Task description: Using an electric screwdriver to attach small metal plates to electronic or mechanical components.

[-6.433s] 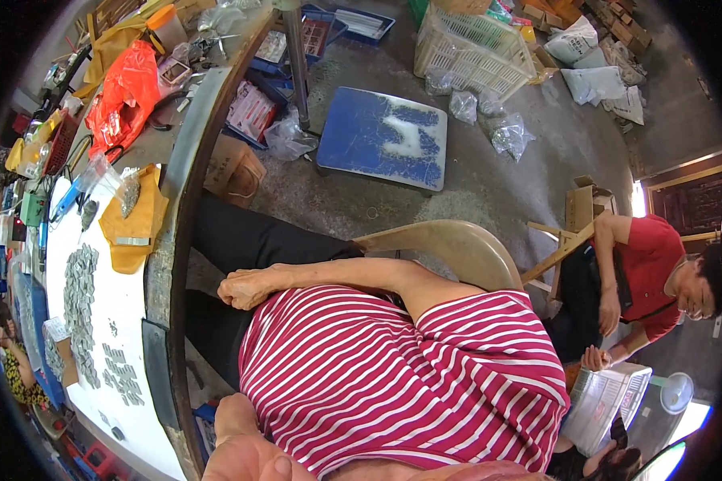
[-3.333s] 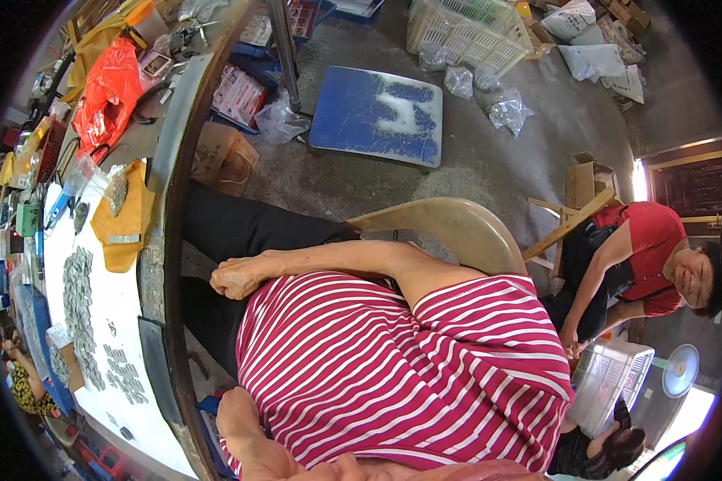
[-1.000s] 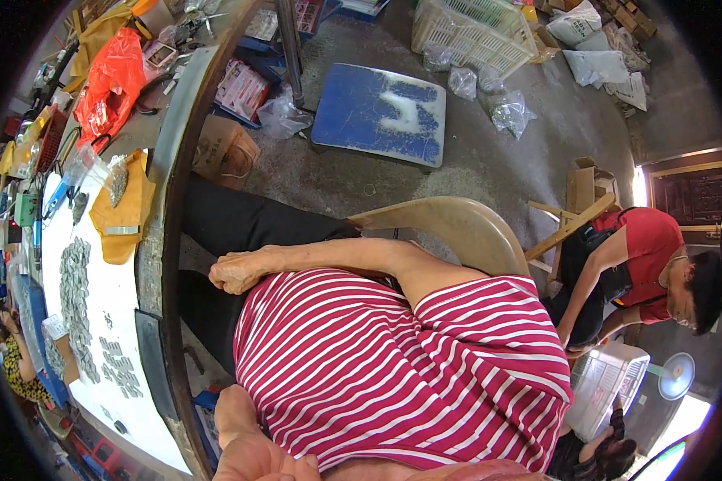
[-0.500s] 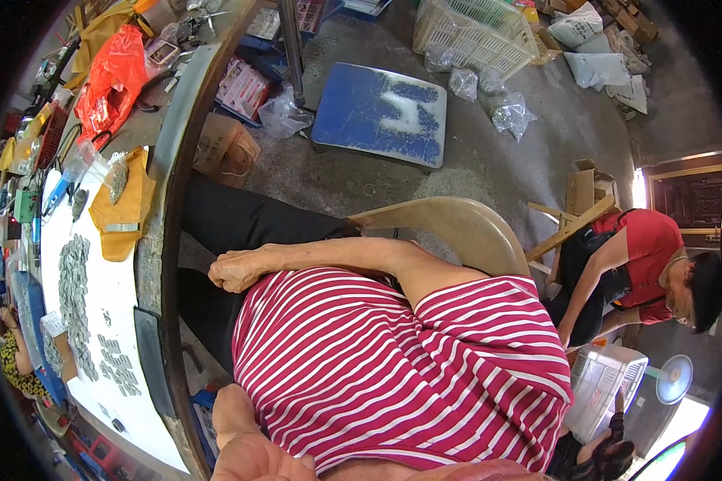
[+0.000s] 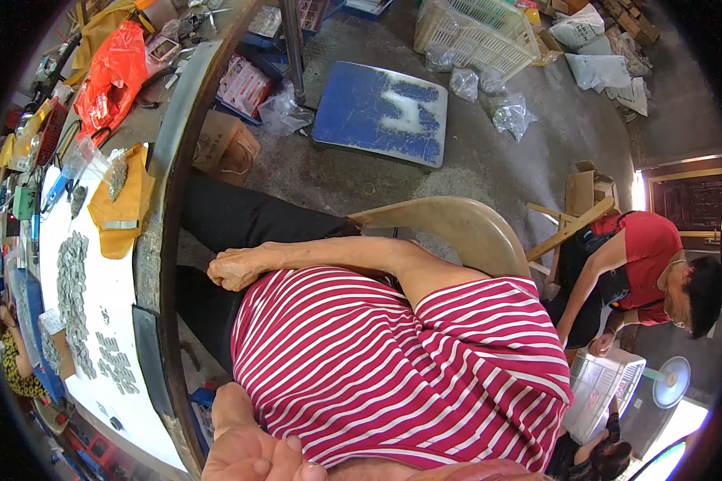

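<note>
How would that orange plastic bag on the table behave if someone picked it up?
The orange plastic bag looks thin and crumpled, so it would probably flop and rustle. It seems light for its size, though whatever may be inside it is hidden.

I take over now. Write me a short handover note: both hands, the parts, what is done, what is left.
Right hand: loose fist at the lap, nothing visible in it.
Left hand: at the lower edge, fingers curled; contents hidden.
Small grey parts: in rows on the white table, neither hand touching them.
Done: many parts laid out.
Left: cannot tell; both hands are off the table.
</note>
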Available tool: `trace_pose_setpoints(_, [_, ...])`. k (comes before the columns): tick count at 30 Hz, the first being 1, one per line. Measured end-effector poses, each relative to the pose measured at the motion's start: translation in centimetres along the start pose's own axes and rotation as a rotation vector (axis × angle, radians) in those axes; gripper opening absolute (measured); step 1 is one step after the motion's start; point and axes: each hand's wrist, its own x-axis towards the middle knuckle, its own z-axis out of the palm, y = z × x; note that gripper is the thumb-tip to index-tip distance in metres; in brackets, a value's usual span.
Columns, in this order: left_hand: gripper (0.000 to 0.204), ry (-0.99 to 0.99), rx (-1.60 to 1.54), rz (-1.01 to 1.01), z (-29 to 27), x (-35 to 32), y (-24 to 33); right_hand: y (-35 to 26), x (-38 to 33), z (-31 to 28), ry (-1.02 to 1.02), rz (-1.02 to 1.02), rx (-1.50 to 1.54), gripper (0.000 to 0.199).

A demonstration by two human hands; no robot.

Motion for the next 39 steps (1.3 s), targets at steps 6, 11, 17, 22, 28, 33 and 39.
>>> trace_pose_setpoints(6, [0.028, 0.110, 0.012, -0.001, 1.2, -0.4, -0.4, -0.2, -0.3, 0.1, 0.034, -0.026, -0.001, 0.020])
trace_pose_setpoints(11, [0.026, 0.082, 0.035, -0.010, 0.9, -0.2, -0.1, 1.1, 0.5, 0.6, 0.021, -0.045, 0.000, 0.023])
trace_pose_setpoints(17, [0.027, 0.070, 0.022, -0.022, 0.7, -1.4, -0.6, 1.0, 0.4, 0.7, 0.082, -0.060, 0.008, 0.022])
trace_pose_setpoints(22, [0.026, 0.078, -0.019, 0.019, 0.6, -0.5, -0.8, -0.1, -0.2, -0.1, 0.010, -0.005, -0.011, 0.021])
trace_pose_setpoints(28, [0.019, 0.215, -0.009, 0.233, 1.2, -1.3, -2.1, -0.4, -0.3, -0.1, 0.012, 0.008, 0.002, 0.021])
trace_pose_setpoints(33, [0.016, 0.381, 0.066, 0.388, 2.4, -0.7, -2.6, -0.1, -0.1, 0.0, 0.002, 0.008, -0.012, 0.020])
trace_pose_setpoints(39, [0.019, 0.377, 0.031, 0.386, 1.9, -0.7, -2.4, 0.2, 0.0, 0.2, 0.012, -0.003, -0.017, 0.020])
